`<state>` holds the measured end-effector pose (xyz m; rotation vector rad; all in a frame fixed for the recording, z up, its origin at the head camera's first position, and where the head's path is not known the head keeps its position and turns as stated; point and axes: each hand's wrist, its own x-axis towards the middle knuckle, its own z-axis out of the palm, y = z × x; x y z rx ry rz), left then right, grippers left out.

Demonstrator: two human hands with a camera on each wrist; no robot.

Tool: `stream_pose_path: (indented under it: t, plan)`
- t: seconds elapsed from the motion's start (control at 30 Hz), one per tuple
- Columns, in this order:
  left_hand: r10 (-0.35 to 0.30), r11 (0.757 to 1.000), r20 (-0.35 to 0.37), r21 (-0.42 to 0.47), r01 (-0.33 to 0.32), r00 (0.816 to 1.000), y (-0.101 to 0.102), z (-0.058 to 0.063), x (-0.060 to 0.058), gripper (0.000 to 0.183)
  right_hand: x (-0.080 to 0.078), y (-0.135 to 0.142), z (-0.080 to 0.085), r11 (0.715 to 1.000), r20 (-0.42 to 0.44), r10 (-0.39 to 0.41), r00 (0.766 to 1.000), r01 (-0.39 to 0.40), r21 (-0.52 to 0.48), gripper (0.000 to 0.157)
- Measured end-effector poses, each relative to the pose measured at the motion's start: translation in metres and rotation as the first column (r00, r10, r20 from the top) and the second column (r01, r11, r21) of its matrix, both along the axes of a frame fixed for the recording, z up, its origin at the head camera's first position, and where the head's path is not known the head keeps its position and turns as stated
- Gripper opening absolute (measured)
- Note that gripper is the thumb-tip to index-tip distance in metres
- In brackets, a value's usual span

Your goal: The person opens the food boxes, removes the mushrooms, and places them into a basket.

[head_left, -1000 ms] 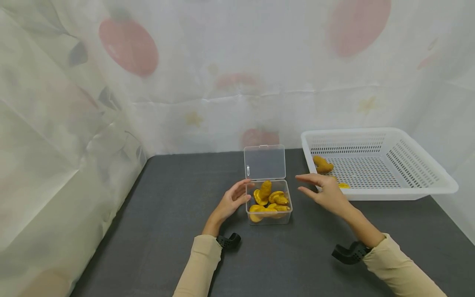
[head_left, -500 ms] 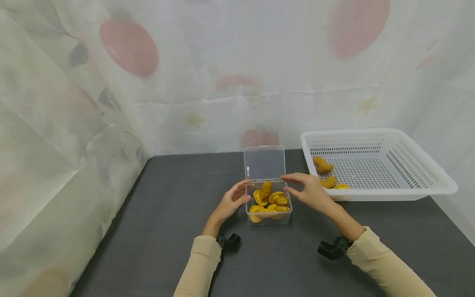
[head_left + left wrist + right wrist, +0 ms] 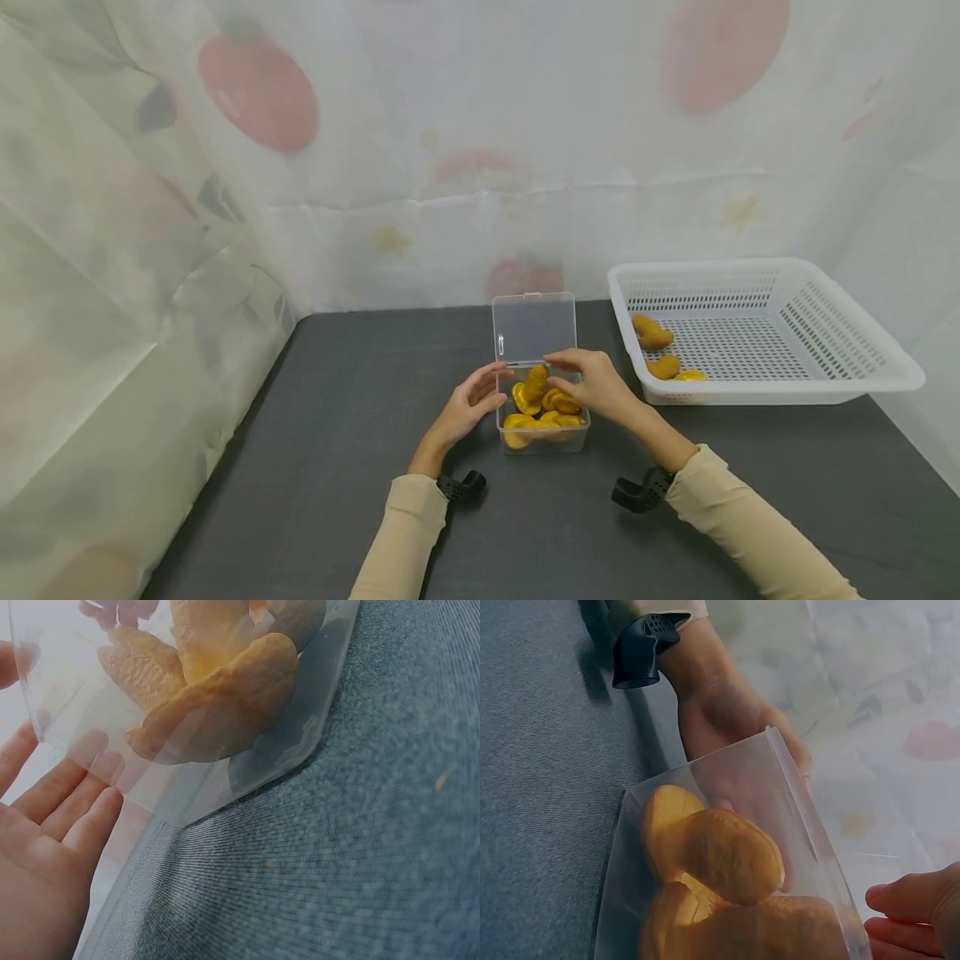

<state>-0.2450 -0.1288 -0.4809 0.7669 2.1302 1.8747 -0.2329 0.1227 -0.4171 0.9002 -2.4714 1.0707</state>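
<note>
Left hand (image 3: 461, 414): spread, fingers touching the left side of the clear box (image 3: 546, 447).
Right hand (image 3: 600, 387): thumb and fingers apart over the box's right rim, near the yellow pieces (image 3: 534, 390).
Box: on the bench (image 3: 360, 383), pieces inside, lid (image 3: 536, 329) tipped back.
White basket (image 3: 787, 388): right, holding more pieces.

Dark gray table (image 3: 375, 379), clear box (image 3: 555, 446), white basket (image 3: 787, 387)
</note>
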Motion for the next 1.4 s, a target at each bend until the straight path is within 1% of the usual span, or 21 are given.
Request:
stream_pose_path:
  t: [0.2, 0.4, 0.53, 0.63, 0.77, 0.87, 1.0, 1.27, 1.4]
  plan:
    - [-0.002, 1.000, -0.014, -0.003, 0.002, 1.000, 0.000, -0.001, 0.000, 0.055, -0.003, -0.006, -0.001, 1.000, 0.030, -0.004, 1.000, 0.004, -0.002, 0.028]
    - [-0.004, 1.000, 0.006, -0.011, 0.004, 1.000, 0.000, 0.001, 0.001, 0.054, -0.004, -0.011, -0.005, 0.999, 0.042, 0.033, 0.999, -0.033, -0.012, 0.026]
    - [-0.004, 1.000, 0.001, -0.010, 0.004, 1.000, 0.000, 0.001, 0.001, 0.053, -0.001, -0.012, -0.004, 0.999, 0.054, 0.047, 0.997, -0.046, -0.018, 0.025]
    - [-0.005, 1.000, -0.008, -0.006, 0.005, 1.000, -0.001, 0.000, 0.000, 0.053, 0.000, -0.013, -0.005, 0.998, 0.093, 0.063, 0.994, -0.064, 0.014, 0.024]
    - [-0.010, 1.000, -0.014, 0.003, 0.010, 1.000, -0.001, -0.002, 0.000, 0.053, -0.001, -0.012, -0.007, 0.994, 0.162, 0.090, 0.983, -0.100, 0.052, 0.023]
    - [-0.008, 1.000, -0.013, 0.007, 0.008, 1.000, -0.002, -0.002, -0.001, 0.054, -0.001, -0.011, -0.006, 0.992, 0.187, 0.102, 0.977, -0.115, 0.057, 0.022]
    - [0.001, 1.000, -0.011, -0.001, -0.001, 1.000, -0.002, -0.002, 0.000, 0.054, -0.001, -0.010, -0.005, 0.991, 0.187, 0.106, 0.977, -0.120, 0.062, 0.021]
    - [-0.008, 1.000, -0.022, -0.005, 0.008, 1.000, -0.001, -0.002, -0.001, 0.053, 0.000, -0.009, -0.004, 0.992, 0.174, 0.076, 0.982, -0.092, 0.084, 0.020]
    - [-0.009, 1.000, -0.021, -0.012, 0.009, 1.000, -0.001, -0.002, -0.001, 0.054, 0.001, -0.009, -0.003, 0.994, 0.167, 0.066, 0.984, -0.079, 0.075, 0.020]
